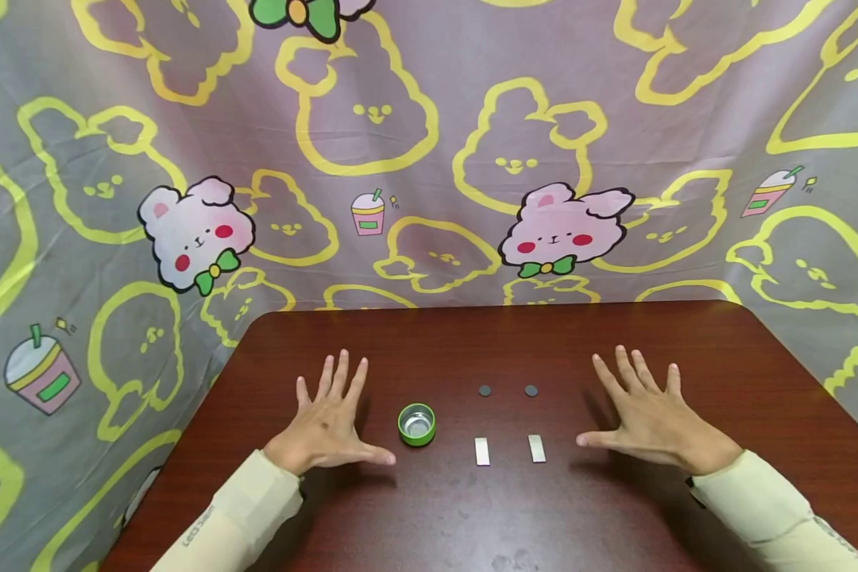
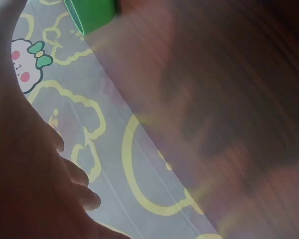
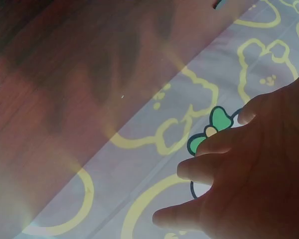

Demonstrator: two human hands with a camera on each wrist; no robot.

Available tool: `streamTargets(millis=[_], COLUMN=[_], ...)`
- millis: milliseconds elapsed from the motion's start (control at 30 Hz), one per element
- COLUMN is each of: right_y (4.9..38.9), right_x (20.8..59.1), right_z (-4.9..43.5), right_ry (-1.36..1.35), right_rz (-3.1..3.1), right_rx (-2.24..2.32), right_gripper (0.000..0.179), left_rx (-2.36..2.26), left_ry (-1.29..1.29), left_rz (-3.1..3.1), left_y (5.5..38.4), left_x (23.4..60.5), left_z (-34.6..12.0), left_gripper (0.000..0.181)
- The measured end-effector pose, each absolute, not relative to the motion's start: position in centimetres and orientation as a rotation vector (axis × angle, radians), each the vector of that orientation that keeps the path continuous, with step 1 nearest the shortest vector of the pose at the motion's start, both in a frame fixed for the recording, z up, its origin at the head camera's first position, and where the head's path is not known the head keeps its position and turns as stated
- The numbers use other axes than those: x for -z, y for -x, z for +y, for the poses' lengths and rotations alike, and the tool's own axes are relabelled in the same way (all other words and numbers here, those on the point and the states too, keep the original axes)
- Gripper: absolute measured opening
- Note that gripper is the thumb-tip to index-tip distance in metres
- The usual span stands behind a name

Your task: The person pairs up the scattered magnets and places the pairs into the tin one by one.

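Observation:
My left hand (image 1: pixel 326 421) is spread over the left part of the table, fingers straight and holding nothing. Just right of its thumb stands a small round green tin (image 1: pixel 417 438), its top uncovered and its silvery inside bare. The left wrist view shows the tin's green side (image 2: pixel 94 16) at the top. On the right, my right hand (image 1: pixel 651 421) is likewise spread with nothing in it. Between the hands lie two small dark discs, a left disc (image 1: pixel 485 391) and a right disc (image 1: pixel 531 391). Nearer me lie two pale flat strips, a left strip (image 1: pixel 482 451) and a right strip (image 1: pixel 537 448).
The dark red-brown wooden table (image 1: pixel 429 516) has rounded far corners. A hanging cloth (image 1: pixel 443 191) with cartoon rabbits and cups surrounds its back and sides. Shadows of both hands fall on the tabletop.

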State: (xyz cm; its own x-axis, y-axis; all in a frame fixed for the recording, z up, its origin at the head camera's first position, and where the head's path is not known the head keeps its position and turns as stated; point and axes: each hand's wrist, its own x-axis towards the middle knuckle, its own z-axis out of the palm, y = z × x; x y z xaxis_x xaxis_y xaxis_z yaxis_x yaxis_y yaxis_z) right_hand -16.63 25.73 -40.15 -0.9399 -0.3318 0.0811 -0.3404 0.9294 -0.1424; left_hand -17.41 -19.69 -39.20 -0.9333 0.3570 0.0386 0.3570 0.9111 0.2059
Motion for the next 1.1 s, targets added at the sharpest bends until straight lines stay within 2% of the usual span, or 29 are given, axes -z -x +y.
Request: streamTargets(millis=[533, 1100], right_y=[16.6, 16.8], right_x=[41.2, 42.1], right_z=[25.1, 24.3], right_ry=[-0.612, -0.829], right_rz=[-2.995, -2.960], right_rx=[-0.275, -0.432], right_gripper=[0.119, 0.121], left_rx=[0.351, 0.487], left_ry=[0.620, 0.749], left_rz=[-3.068, -3.044], left_y=[17.4, 17.6], left_x=[39.8, 40.6], left_z=[-18.8, -17.2], left_gripper=[0.143, 0.141])
